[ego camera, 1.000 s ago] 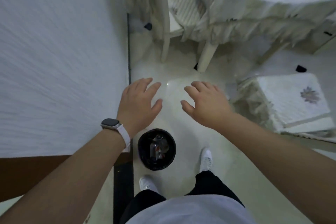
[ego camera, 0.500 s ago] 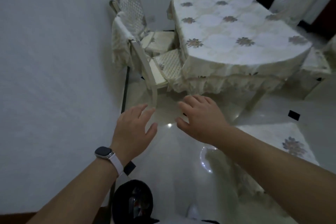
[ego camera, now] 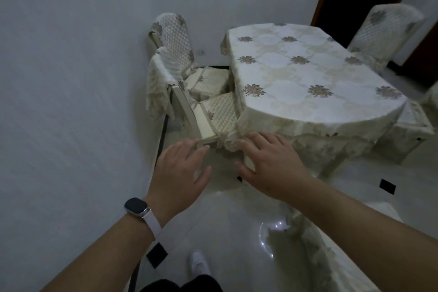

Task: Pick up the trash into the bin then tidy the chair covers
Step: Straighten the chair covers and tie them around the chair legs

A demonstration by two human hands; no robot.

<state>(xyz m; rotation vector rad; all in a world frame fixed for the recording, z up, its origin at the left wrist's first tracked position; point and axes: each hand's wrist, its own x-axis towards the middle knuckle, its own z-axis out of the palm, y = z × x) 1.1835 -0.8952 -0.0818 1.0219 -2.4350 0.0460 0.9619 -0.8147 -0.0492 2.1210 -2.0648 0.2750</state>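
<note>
Both hands are out front, fingers spread and relaxed, holding nothing. The left hand (ego camera: 180, 173) and right hand (ego camera: 272, 166) hover just short of the near chair (ego camera: 183, 104), which is tucked under the table (ego camera: 308, 73) by the wall (ego camera: 71, 78). Its chair cover (ego camera: 157, 83) hangs crooked off the backrest, slumped toward the wall. It looks like light, floppy quilted fabric, so I'd pinch the top edge at both corners and pull evenly.
</note>
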